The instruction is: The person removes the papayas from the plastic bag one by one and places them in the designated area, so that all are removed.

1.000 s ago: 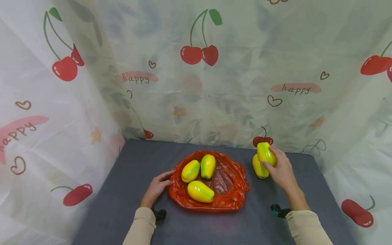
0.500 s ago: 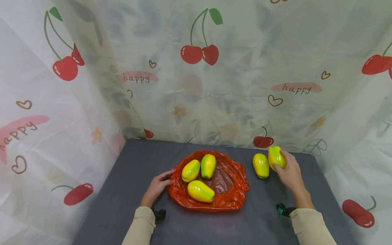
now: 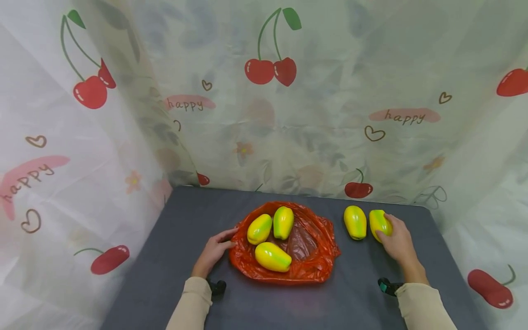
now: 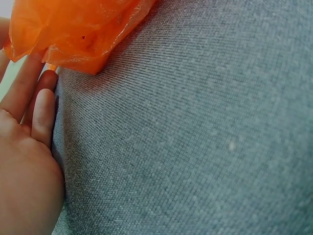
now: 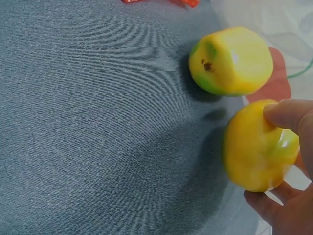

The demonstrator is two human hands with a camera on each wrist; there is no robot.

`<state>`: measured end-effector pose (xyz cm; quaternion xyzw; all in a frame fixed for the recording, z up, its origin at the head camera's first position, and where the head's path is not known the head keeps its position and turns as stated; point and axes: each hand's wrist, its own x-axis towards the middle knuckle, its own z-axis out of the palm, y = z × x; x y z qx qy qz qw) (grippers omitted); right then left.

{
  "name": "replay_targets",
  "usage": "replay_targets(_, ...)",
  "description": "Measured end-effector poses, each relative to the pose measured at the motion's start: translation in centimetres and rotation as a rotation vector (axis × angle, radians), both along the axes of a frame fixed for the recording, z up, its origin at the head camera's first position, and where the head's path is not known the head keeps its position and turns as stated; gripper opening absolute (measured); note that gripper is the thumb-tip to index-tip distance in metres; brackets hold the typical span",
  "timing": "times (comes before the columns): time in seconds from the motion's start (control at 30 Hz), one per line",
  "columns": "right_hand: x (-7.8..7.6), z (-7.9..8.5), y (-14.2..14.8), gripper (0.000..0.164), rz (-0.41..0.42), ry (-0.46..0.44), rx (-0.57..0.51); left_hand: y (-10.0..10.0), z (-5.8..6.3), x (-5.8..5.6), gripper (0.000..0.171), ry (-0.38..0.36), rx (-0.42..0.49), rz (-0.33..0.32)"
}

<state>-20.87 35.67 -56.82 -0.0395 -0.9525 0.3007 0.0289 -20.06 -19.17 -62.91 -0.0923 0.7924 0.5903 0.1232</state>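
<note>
My right hand [image 3: 399, 238] grips a yellow-green papaya [image 3: 379, 225] at the right of the table, thumb on one side and fingers on the other. Just left of it lies another papaya [image 3: 355, 222], also seen end-on in the right wrist view [image 5: 231, 61]. A red plastic bag [image 3: 326, 245] stands spread wide at the middle, with three papayas [image 3: 273, 257] inside. At the bag's left side rests my left hand [image 3: 212, 251], its fingers touching the plastic. In the left wrist view these fingers [image 4: 44, 110] are nearly straight, their tips partly hidden behind the bag.
The grey table [image 3: 280, 305] ends at the back against a cherry-print curtain [image 3: 268, 123], which also hangs at both sides. Each wrist wears a small black camera, one at the left [image 3: 218, 288] and one at the right [image 3: 387, 286].
My right hand has carried the papaya rightward and down, from in front of the other papaya to a place beside it. My left hand and the bag have stayed put.
</note>
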Motion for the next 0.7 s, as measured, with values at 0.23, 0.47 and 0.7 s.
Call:
replay_targets(0.23, 0.0, -0.9, 0.3, 0.069, 0.012, -0.051, 0.01, 0.2, 0.2, 0.1, 0.045, 0.005, -0.006, -0.001)
replay_targets(0.47, -0.1, -1.1, 0.6, 0.069, 0.018, -0.106, 0.006, 0.1, 0.2, 0.0, 0.044, 0.008, 0.003, -0.004)
replay_targets(0.7, -0.3, -1.3, 0.5, 0.072, 0.009, -0.118, 0.006, -0.1, 0.1, 0.1, 0.044, -0.019, -0.002, 0.0)
